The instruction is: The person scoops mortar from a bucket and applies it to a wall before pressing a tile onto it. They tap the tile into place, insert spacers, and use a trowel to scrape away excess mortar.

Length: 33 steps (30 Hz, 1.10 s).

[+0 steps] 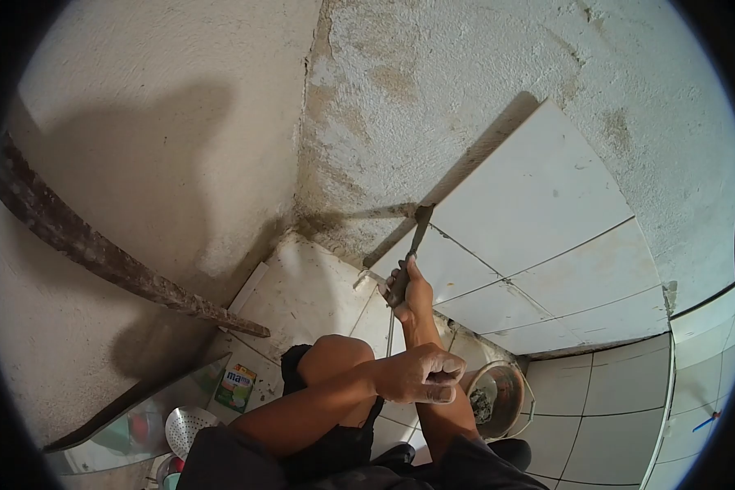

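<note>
My right hand (415, 292) is closed round a narrow, cement-grey, trowel-like tool (417, 237). The tool's flared end touches the left edge of the white wall tiles (539, 184), where they meet bare plaster (384, 106). Nearer to me, my left hand (420, 374) is curled into a fist and crosses over my right forearm. Pale dust coats its fingers, and whatever may be inside the fist is hidden. Just left of my right hand, a white fitting like a tap (371, 278) stands out over the floor tiles.
A bucket (498, 396) with grey material and a wire handle stands right of my arm. On the left, a long rusty curved bar (106, 253) leans across. A green packet (235, 387) and a perforated skimmer (189, 428) lie below it, near a glass-like panel (114, 433).
</note>
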{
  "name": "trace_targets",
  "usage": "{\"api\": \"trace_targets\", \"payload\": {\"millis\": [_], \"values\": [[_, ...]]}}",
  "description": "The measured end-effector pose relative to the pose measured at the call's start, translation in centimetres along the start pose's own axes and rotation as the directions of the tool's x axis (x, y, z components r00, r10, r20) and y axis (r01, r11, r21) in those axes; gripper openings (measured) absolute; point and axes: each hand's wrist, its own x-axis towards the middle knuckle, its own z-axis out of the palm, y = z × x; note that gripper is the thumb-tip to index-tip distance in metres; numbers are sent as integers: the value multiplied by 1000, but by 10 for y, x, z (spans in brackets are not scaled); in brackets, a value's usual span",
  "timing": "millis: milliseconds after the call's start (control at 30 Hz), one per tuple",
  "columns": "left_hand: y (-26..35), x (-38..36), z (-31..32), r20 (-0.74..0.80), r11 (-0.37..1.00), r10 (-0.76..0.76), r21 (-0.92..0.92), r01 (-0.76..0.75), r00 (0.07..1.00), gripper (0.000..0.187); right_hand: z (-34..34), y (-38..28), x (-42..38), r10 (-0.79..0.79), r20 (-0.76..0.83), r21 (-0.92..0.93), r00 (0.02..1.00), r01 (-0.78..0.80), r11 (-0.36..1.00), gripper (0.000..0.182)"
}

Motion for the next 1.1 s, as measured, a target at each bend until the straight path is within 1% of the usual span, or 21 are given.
{"api": "trace_targets", "payload": {"millis": [33, 67, 100, 167, 233, 300, 333, 400, 467, 533, 600, 633, 700, 767, 800, 833, 900, 933, 1000, 1033, 1100], "values": [[-1, -1, -1, -5, 1000, -4, 3, 4, 1000, 59, -3, 3, -5, -26, -20, -67, 999, 25, 997, 26], [-2, -2, -2, -24, 999, 26, 26, -25, 999, 59, -14, 7, -5, -33, 34, -108, 999, 36, 994, 28], [-3, -2, -3, -43, 997, 58, 49, -56, 997, 59, -21, 7, -3, -28, 37, -110, 999, 32, 993, 28], [5, -3, -5, -30, 1000, 22, 14, -21, 999, 60, -36, 5, -1, -40, 162, -352, 986, 96, 931, 31], [8, -4, -5, -17, 1000, -11, -12, 11, 1000, 60, -52, -4, 23, -13, 224, -454, 975, 116, 883, 29], [6, -7, -2, -39, 999, 31, -9, -31, 999, 60, -58, -21, 37, 8, 289, -458, 957, 130, 879, 29], [8, -9, -3, -21, 1000, 9, -8, -9, 1000, 61, -64, -28, 50, 8, 305, -460, 952, 140, 877, 30], [8, -12, -1, -23, 1000, 24, -4, -24, 999, 61, -75, -35, 68, -22, 297, -425, 954, 153, 892, 35], [8, -14, -1, -16, 999, 43, 3, -43, 999, 61, -85, -44, 75, 25, 349, -377, 937, 116, 919, 36], [7, -16, 0, 12, 1000, 27, 7, -27, 1000, 62, -92, -44, 74, 41, 361, -365, 932, 101, 926, 36], [7, -17, 1, 0, 1000, 22, 4, -22, 1000, 62, -93, -41, 55, 51, 301, -305, 952, 45, 951, 34], [8, -17, 1, -18, 1000, 21, 8, -20, 1000, 62, -91, -36, 43, 48, 300, -307, 953, 49, 950, 34], [9, -17, -3, -7, 1000, 23, 18, -23, 1000, 63, -81, -18, 13, 5, 187, -282, 982, 49, 958, 31], [7, -18, -4, 2, 1000, 21, 21, -21, 1000, 63, -74, -3, -2, -19, 129, -312, 992, 59, 948, 29], [5, -17, -3, -8, 999, 36, 24, -35, 999, 63, -64, 1, -8, -9, 150, -276, 989, 50, 960, 28], [4, -17, -3, -15, 998, 49, 29, -48, 999, 63, -51, 5, -11, -24, 125, -270, 992, 57, 961, 27], [6, -16, -1, -1, 998, 66, 12, -66, 998, 61, -42, 12, 3, -46, 211, -298, 976, 109, 948, 27], [7, -16, -1, 7, 996, 87, -3, -87, 996, 59, -35, 16, 12, -47, 215, -297, 976, 111, 949, 27], [10, -18, -1, 7, 998, 63, -6, -63, 998, 60, -18, 19, 25, -180, 125, -211, 976, 203, 956, 30], [11, -18, 0, 9, 999, 39, -14, -39, 999, 61, -14, 16, 30, -178, 126, -210, 976, 201, 957, 30], [12, -19, 0, 18, 999, 47, -2, -47, 999, 61, -8, 9, 35, -119, 144, -154, 982, 141, 978, 29]]}}
